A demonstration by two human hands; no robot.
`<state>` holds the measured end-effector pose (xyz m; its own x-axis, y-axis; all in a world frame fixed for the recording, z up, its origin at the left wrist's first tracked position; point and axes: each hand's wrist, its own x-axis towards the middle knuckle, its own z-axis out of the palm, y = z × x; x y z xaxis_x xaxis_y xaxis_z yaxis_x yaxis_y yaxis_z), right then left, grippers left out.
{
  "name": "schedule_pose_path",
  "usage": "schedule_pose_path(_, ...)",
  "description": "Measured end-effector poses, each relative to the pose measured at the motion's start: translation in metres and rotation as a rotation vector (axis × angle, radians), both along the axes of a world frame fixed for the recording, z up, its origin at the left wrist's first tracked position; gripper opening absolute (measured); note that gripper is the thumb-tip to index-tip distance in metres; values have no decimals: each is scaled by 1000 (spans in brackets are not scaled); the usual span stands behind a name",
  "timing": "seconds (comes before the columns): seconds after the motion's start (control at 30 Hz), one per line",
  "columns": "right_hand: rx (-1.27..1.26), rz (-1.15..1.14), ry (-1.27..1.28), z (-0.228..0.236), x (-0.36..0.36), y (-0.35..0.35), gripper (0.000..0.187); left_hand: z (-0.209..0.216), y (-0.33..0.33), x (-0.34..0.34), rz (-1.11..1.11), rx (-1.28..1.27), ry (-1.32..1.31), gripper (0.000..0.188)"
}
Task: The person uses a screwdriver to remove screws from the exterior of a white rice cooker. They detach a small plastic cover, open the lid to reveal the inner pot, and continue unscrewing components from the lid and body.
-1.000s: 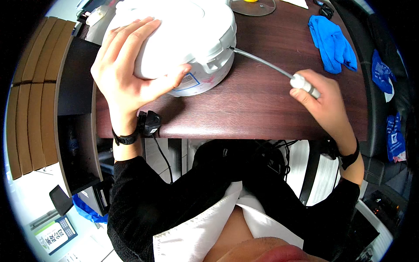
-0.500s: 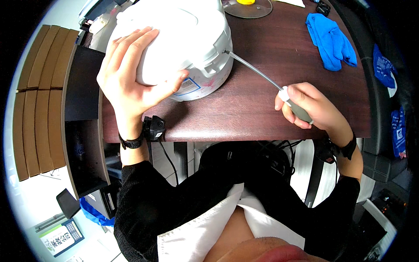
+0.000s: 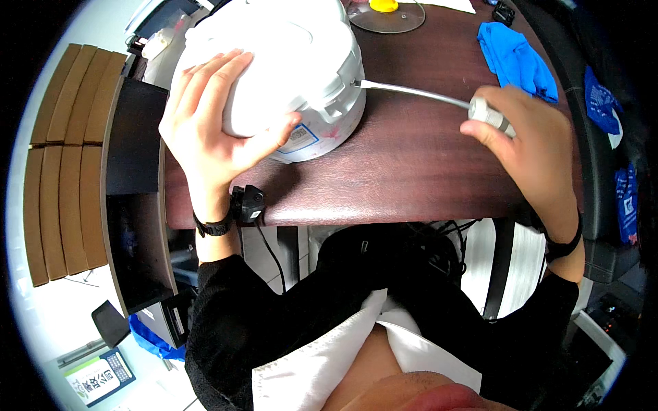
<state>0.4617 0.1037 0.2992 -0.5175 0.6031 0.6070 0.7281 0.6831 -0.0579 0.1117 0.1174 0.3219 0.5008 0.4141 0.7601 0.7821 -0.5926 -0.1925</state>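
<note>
A white, rounded rice cooker (image 3: 308,58) with a pink pattern and a blue-framed label stands at the far left of the brown table (image 3: 411,171). Spread over its lid, my left hand (image 3: 205,127) lies with fingers stretched out and thumb apart, down toward the label. My right hand (image 3: 538,140) is wrapped round the pale handle of a screwdriver (image 3: 418,92). Its long metal shaft runs left, nearly level, and its tip meets the cooker's right side, beside the latch-like part below the rim. Whether the tip sits in a screw, I cannot tell.
Behind the cooker's right side lies a glass lid (image 3: 394,22) with a yellow knob. A crumpled blue cloth (image 3: 514,58) rests just beyond my right hand. To the left stand a dark shelf (image 3: 133,137) and several brown boxes (image 3: 62,164). A cable hangs below my left wrist.
My right hand has moved right and away from me and turned its back upward, swinging the screwdriver's handle with it. The tip stays at the cooker's side. My left hand keeps its place on the lid.
</note>
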Motion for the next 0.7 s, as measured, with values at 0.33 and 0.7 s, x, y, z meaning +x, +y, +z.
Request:
schedule_pose_path(0.33, -2076, 341, 1013, -34, 0, -15, 48, -2, 2, -1, -6, 5, -14, 66)
schedule_pose_path(0.7, -2358, 609, 1203, -57, -6, -24, 61, 2, -6, 4, 10, -59, 1, 62)
